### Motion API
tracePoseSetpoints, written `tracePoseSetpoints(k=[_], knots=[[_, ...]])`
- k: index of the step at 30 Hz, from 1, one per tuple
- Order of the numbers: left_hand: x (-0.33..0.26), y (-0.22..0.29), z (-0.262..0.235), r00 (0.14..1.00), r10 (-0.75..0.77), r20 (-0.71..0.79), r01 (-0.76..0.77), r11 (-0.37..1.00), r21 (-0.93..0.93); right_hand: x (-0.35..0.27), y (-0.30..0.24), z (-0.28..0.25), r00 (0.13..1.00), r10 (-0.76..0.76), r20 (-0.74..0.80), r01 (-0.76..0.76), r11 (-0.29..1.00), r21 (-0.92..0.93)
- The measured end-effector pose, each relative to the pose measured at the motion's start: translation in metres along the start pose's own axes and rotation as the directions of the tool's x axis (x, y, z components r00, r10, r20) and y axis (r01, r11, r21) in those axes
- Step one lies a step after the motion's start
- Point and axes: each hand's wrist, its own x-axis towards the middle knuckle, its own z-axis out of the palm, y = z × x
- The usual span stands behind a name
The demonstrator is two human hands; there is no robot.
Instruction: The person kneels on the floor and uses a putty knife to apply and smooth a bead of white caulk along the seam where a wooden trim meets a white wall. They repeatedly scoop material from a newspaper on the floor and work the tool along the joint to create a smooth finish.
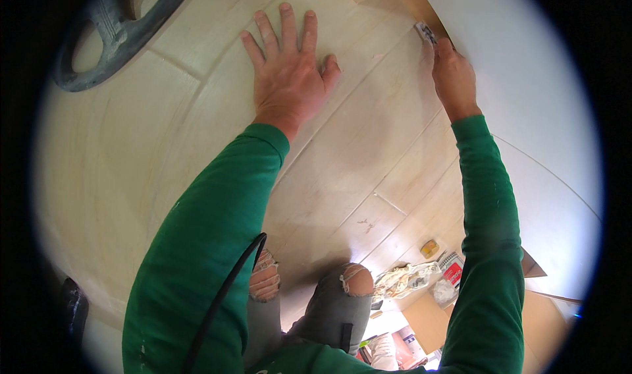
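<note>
Along the left edge of the white panel [546, 97], a small tool [426, 33] is held in the right hand [454, 78], with the fingers curled around it; whether the panel is touched by its tip cannot be told. Well to the left of the panel, the left hand [286, 87] is laid palm down on the plank-patterned floor [368, 124], its fingers spread and nothing gripped. Just past the tool, beside the panel's edge, the floor is bounded by a brown surface [424, 5]. Both arms are covered by green sleeves [204, 236], and the left one is crossed by a black cable [220, 301]. Toward the near end of the panel, to its left, a small yellow piece [429, 248], a crumpled pale cloth [403, 282] and a red-and-white package [451, 270] are gathered, with brown cardboard [424, 321] nearer the body; the package and cardboard are partly hidden by the right sleeve. Farthest left of the panel, the upper corner is taken up by a grey rounded frame [108, 35], cut off by the dark rim.
</note>
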Motion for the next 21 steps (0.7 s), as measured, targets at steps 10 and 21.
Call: tracePoseSetpoints(k=[10,21], knots=[[-0.001,0.002,-0.002,1.000,0.012,-0.004,-0.012,0.999,-0.030,-0.070,0.027,0.018,0.976,0.212,0.050,-0.214,0.976,0.036],[0.001,0.006,-0.006,0.999,-0.001,0.046,0.000,1.000,0.027,-0.052,-0.010,0.044,0.977,0.210,-0.031,-0.209,0.977,0.039]])
